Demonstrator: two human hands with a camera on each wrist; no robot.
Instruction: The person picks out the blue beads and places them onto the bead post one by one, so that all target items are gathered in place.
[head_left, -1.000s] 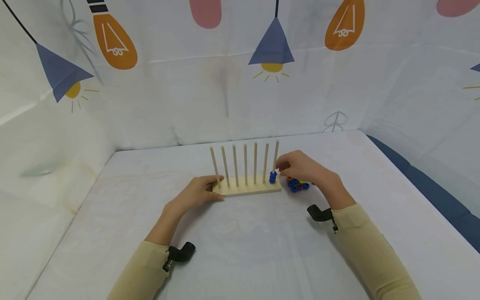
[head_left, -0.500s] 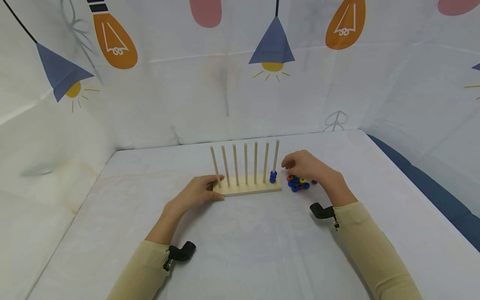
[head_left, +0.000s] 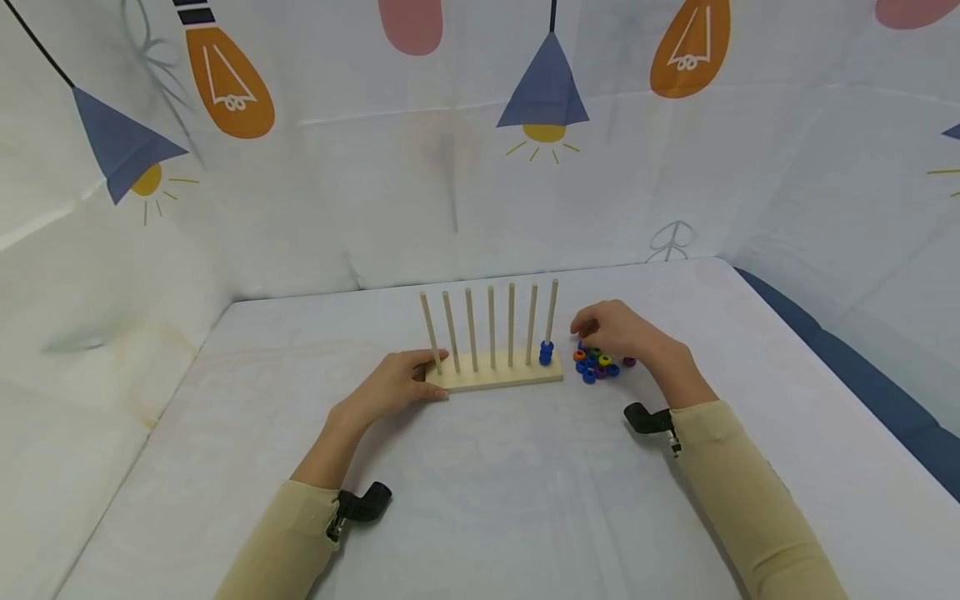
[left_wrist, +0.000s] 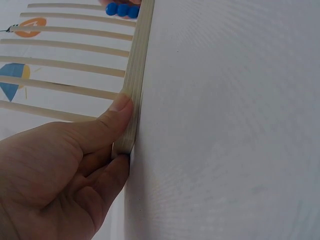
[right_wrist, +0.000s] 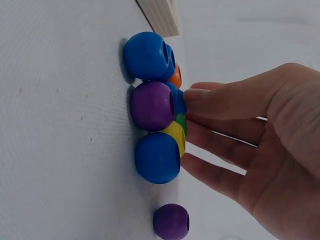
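My left hand (head_left: 390, 383) grips the left end of a wooden peg stand (head_left: 495, 380), with the thumb along the base's near side (left_wrist: 131, 105). Several upright pegs rise from the base. Blue beads (head_left: 546, 354) are stacked at the bottom of the rightmost peg. Beyond that end, my right hand (head_left: 618, 327) reaches down over a small pile of coloured beads (head_left: 590, 367). In the right wrist view its thumb and fingers are spread loosely, fingertips right at a blue bead (right_wrist: 179, 100) among purple (right_wrist: 151, 106), yellow and other blue beads.
A lone purple bead (right_wrist: 171, 221) lies apart from the pile. The table (head_left: 495, 492) has a white cover, and a white printed curtain (head_left: 337, 192) hangs behind it. Something dark blue (head_left: 847, 350) shows past the table's right edge.
My right hand has moved right from the rightmost peg to the bead pile, leaving the blue beads on that peg. My left hand keeps its grip on the stand.
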